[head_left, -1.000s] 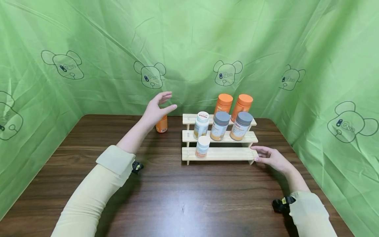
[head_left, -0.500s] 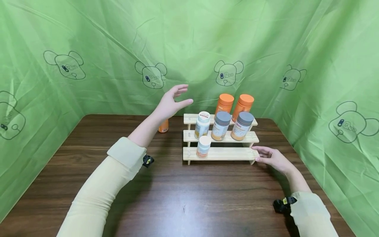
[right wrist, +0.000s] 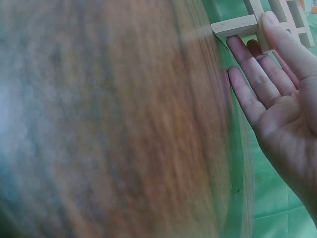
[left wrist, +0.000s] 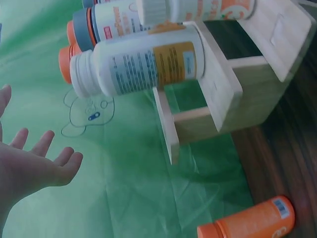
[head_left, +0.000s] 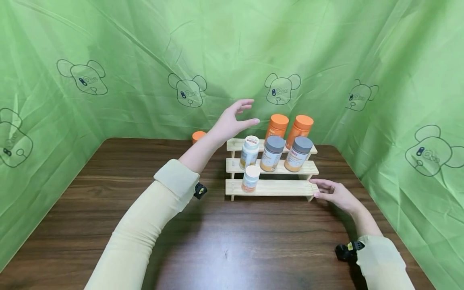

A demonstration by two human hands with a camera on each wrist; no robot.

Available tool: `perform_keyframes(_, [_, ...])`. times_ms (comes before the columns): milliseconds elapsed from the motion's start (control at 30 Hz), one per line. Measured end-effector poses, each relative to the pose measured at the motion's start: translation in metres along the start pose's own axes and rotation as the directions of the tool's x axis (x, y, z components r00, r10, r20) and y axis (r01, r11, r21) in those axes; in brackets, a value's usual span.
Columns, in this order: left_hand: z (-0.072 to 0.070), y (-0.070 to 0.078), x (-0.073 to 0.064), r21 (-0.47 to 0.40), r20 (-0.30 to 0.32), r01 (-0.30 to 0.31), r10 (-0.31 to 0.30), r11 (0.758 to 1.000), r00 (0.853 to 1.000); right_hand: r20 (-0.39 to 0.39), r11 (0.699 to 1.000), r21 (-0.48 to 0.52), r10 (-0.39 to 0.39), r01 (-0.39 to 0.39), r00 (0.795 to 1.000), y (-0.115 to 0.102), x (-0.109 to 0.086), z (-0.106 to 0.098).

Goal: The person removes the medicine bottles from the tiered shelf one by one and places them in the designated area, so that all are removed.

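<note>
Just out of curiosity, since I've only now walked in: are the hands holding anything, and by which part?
The right hand grips the wooden rack by the right end of its lowest step; the left hand holds nothing.

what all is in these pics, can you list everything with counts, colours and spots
Wood-grain table: 1, dark brown, foreground
Three-tier wooden rack: 1, pale, on the table
Round orange-lidded bottles: 2, orange, top tier
Round grey-lidded bottles: 2, white and orange, middle tier
Tall white-capped bottle: 1, white and yellow, middle tier, left
Small white-capped bottle: 1, white and orange, bottom tier, left
Lone orange-lidded bottle: 1, orange, table, left of rack
Cloth backdrop: 1, green, behind and beside the table
Wrist-worn devices: 2, black, one per wrist
Long sleeves: 2, cream, both arms
Left hand: 1, bare, near top tier
Right hand: 1, bare, holding bottom tier's right end
</note>
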State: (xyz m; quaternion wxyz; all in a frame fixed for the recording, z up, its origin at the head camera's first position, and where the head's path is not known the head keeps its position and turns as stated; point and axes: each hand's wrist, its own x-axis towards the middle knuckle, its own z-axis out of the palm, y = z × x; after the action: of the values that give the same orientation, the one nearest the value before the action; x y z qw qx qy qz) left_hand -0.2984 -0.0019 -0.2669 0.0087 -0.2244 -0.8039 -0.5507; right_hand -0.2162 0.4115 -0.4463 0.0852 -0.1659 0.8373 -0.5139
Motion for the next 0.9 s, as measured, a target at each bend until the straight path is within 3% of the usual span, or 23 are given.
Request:
perform_keyframes(467, [0.030,0.003,0.022,0.007,0.073,-0.017,0.016,1.000,0.997,0.009,1.000,0.007,-0.001,0.001,1.000,0.005,0.001,-0.002])
perform_keyframes(700, [0.039,0.004,0.033,0.015,0.106,-0.016,0.015,1.000,0.994,0.001,1.000,0.000,-0.009,0.009,1.000,0.005,0.001,0.000])
perform_keyframes(900, [0.045,0.003,0.041,-0.029,0.143,0.008,-0.004,1.000,0.990,-0.001,1.000,0.002,-0.021,0.021,1.000,0.007,0.001,0.001])
